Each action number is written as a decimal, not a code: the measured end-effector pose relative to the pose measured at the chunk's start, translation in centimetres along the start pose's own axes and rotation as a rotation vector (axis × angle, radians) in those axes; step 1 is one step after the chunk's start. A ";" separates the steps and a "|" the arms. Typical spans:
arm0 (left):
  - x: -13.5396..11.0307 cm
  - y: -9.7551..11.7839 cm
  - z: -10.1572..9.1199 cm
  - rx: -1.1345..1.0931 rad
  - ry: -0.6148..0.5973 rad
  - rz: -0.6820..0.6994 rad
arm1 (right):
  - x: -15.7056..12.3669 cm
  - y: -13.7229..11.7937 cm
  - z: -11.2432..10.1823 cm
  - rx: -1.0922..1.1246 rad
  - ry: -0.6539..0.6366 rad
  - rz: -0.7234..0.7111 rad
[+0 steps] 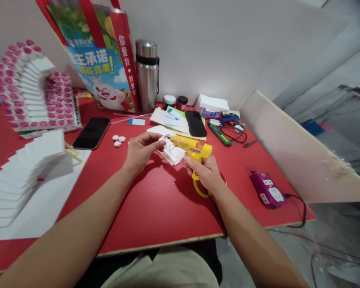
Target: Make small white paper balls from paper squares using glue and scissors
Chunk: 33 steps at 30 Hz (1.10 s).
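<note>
My right hand [204,171] is closed round the grip of a yellow glue gun [191,148], whose nozzle points left toward my left hand. My left hand [140,150] is pinched at the fingertips on a small white piece next to the nozzle; what it is I cannot make out. Just below the nozzle a small stack of white squares [171,153] lies on the red table [156,204]. The gun's black cord runs off the table's front edge.
Fanned white cards [21,172] lie at left, trays of pink-topped pieces [33,92] behind them. Two black phones [92,133] [195,123], three white buttons [118,140], a steel flask [147,76], a printed bag [99,56], a green cutter [219,134] and a purple power strip [268,189] are around.
</note>
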<state>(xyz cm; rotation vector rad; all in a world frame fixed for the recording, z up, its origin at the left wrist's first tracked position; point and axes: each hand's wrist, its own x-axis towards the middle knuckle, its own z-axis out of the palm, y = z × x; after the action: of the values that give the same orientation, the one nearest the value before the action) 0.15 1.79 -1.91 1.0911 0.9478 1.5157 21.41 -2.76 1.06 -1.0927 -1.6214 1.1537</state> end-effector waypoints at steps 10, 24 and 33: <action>0.0 -0.6 0.5 -0.257 0.022 -0.213 | -0.2 -0.3 0.4 -0.018 -0.003 0.030; 0.1 -0.4 0.5 -0.280 0.017 -0.320 | -0.1 0.3 0.1 -0.039 0.041 0.033; 0.1 -0.2 0.5 -0.276 -0.001 -0.327 | 0.1 -0.6 -0.5 -0.098 0.101 0.053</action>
<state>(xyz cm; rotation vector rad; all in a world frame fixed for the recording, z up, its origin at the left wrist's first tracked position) 0.67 1.94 -1.97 0.7022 0.8402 1.3272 21.78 -2.66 1.80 -1.2441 -1.5927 1.0450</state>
